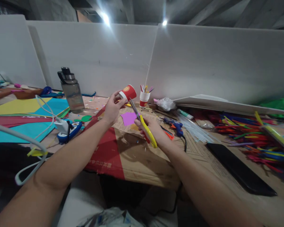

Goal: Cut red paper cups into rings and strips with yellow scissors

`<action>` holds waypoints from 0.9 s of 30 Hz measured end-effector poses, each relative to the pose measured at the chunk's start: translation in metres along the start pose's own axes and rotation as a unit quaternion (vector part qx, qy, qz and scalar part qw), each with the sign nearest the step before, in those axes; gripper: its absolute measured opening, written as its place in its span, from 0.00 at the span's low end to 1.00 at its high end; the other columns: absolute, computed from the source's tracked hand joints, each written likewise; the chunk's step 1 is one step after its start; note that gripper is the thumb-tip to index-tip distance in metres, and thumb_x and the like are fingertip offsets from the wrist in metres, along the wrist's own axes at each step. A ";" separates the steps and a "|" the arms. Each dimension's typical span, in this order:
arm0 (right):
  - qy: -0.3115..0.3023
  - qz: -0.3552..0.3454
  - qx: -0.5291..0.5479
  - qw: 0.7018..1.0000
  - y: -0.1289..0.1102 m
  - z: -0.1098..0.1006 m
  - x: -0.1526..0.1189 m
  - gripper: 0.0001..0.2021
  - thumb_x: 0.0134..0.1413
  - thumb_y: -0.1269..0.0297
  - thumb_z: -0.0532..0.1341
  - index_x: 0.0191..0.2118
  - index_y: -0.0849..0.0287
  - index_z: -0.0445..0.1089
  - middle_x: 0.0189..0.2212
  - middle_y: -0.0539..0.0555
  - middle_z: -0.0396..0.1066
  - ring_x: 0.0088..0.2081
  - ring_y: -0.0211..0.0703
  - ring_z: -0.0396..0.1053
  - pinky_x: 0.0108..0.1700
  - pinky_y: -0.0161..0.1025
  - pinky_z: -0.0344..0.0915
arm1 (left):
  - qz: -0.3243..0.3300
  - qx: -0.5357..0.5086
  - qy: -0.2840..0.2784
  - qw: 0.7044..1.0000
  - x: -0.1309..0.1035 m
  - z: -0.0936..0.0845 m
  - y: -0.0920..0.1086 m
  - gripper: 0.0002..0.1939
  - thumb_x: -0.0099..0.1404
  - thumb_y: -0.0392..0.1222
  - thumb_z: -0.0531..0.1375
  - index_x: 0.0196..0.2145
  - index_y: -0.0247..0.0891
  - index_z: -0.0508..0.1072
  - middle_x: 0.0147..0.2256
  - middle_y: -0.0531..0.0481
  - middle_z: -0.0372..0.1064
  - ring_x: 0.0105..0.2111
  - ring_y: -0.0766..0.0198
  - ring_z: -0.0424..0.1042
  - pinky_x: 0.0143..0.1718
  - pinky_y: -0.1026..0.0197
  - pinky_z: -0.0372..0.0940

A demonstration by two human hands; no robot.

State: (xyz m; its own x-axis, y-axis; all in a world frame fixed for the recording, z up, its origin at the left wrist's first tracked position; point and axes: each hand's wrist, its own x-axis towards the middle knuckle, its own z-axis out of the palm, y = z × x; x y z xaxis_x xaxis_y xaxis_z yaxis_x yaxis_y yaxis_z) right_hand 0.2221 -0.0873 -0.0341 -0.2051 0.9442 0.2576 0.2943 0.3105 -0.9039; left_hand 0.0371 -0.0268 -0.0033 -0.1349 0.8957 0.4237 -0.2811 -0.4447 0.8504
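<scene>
My left hand is closed around a red and white paper cup, which lies tilted on its side in the air above the table. In my right hand are scissors with yellow handles. Their metal blades point up and left, and the tips meet the cup's lower edge; whether they cut into it I cannot tell. Below the hands, a purple sheet of paper rests on the cardboard. Just behind the cup stands a stack of paper cups with pens in it.
At left are a water bottle, coloured paper sheets and a blue power strip with white cables. On the right lie a blue glue gun, clear glue sticks, a black phone-like slab and many pipe cleaners.
</scene>
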 end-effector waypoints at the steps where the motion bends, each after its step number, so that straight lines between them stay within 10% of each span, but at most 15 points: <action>1: -0.013 0.009 -0.010 1.000 -0.001 -0.001 0.000 0.18 0.48 0.46 0.67 0.39 0.53 0.75 0.25 0.50 0.69 0.25 0.40 0.66 0.27 0.38 0.66 | 0.002 0.003 -0.001 1.000 -0.001 0.000 0.001 0.27 0.53 0.39 0.68 0.52 0.42 0.69 0.45 0.46 0.74 0.37 0.65 0.74 0.35 0.64 0.64; 27: -0.044 0.092 0.046 0.994 -0.017 0.006 -0.008 0.23 0.49 0.43 0.66 0.44 0.55 0.70 0.22 0.46 0.64 0.20 0.35 0.64 0.19 0.32 0.64 | 0.078 0.087 0.003 0.993 0.006 -0.006 -0.006 0.27 0.55 0.41 0.66 0.51 0.40 0.67 0.54 0.42 0.68 0.43 0.61 0.73 0.38 0.62 0.68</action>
State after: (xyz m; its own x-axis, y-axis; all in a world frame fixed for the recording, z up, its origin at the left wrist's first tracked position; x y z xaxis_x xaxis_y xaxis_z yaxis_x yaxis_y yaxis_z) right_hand 0.2131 -0.1011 -0.0226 -0.2385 0.9694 0.0576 0.2493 0.1185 -0.9611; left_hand 0.0324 -0.0190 -0.0073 -0.1690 0.8151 0.5541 -0.0877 -0.5724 0.8152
